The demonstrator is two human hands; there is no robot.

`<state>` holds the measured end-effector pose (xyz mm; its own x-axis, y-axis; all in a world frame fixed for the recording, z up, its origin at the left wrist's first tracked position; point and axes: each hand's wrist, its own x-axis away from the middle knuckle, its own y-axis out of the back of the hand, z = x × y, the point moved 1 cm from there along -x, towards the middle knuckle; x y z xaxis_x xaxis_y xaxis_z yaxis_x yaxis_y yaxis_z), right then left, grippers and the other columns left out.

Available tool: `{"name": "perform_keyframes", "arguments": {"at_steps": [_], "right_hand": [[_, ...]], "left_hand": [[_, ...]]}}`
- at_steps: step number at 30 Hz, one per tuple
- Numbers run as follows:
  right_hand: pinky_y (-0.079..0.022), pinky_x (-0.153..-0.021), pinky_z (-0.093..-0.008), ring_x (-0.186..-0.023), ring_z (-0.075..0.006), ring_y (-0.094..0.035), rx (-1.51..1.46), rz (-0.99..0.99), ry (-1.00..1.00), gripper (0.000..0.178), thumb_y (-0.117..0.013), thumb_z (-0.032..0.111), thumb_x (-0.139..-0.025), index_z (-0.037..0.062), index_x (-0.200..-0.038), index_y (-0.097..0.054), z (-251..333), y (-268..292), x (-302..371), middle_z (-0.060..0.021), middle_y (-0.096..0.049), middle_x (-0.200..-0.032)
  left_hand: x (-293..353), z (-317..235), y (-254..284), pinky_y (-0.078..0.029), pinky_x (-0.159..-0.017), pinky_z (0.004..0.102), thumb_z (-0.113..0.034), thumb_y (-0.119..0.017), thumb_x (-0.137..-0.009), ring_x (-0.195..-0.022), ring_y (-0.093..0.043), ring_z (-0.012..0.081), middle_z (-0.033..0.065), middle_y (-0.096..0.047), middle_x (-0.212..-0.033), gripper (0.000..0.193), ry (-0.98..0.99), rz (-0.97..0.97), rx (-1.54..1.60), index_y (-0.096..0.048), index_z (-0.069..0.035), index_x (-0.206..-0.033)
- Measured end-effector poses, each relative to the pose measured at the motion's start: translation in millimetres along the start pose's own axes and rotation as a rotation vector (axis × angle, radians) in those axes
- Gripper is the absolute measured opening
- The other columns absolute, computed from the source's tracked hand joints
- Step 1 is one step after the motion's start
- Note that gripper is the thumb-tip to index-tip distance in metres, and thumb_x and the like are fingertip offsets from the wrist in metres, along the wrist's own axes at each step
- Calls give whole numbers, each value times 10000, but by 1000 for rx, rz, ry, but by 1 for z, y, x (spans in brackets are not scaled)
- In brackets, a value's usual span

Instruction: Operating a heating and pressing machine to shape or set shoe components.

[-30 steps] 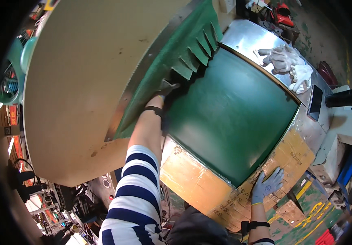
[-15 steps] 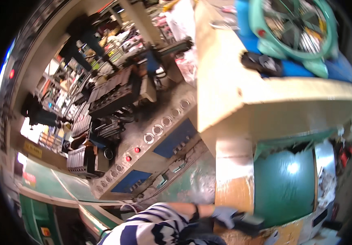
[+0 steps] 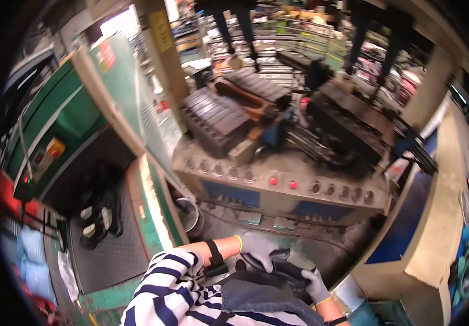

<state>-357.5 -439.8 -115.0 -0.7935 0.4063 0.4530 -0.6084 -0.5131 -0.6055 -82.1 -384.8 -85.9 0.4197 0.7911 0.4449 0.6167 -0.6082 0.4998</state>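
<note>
In front of my waist I hold dark, shoe-sole-shaped pieces [image 3: 290,270] in both hands. My left hand [image 3: 259,251], in a pale grey glove with a yellow cuff, is closed on the left end of them, thumb on top. My right hand [image 3: 316,286], gloved the same way, grips their right end. Blur and dark clothing behind hide whether it is one piece or two. Beyond my hands stands a press machine [image 3: 278,191] with a row of round gauges and two red buttons. Heavy metal moulds [image 3: 218,117] lie opened on its bed.
To the left, a green-edged bench with a dark mat [image 3: 131,247] bears several dark shoe-like pieces [image 3: 101,224]. A bucket [image 3: 190,217] stands between bench and press. A yellow switch box [image 3: 55,148] is at far left. At right is a cream-coloured table [image 3: 430,244].
The view has swung left, from the green-topped work surface and fan to the press and bench. My left hand has carried the dark piece to my waist, where my right hand now shows.
</note>
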Motion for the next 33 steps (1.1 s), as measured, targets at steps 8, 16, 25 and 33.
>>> {"name": "perform_keyframes", "arguments": {"at_steps": [8,16,25,33], "right_hand": [[-437,-1073,-495,-1278,-318,-536,-36,101,290,734,-607,355,-849,9,-1458,-390,87,-129,-178,-185,-501,-1429],[-525,-914,-341,-1023,-224,-656,117,81,483,475,-691,241,-860,-21,-1246,-598,258,-251,-429,-114,-660,-1175],[-509,-832,-318,-939,-223,-634,346,-139,626,544,-825,139,-695,-31,-1167,-615,296,-298,-642,-133,-655,-1112],[-469,-921,-317,-1025,-222,-612,552,-33,619,653,-845,148,-661,-29,-1236,-593,292,-300,-711,-129,-652,-1149]], "left_hand": [[234,116,111,-454,-954,439,-175,-620,-846,-1072,-596,343,194,-642,-1132,379,343,-1899,-15,-609,-26,-1194],[281,334,-31,-311,-1129,459,-212,-642,-839,-1316,-446,341,144,-552,-1343,447,1478,-1820,-298,-578,-119,-1272],[265,310,-13,-230,-1167,477,-250,-696,-777,-1407,-331,343,115,-444,-1469,636,1612,-1628,-225,-481,-135,-1365],[265,310,-11,-223,-1173,473,-259,-688,-780,-1396,-344,341,143,-436,-1468,651,1660,-1560,-167,-467,-121,-1377]]}}
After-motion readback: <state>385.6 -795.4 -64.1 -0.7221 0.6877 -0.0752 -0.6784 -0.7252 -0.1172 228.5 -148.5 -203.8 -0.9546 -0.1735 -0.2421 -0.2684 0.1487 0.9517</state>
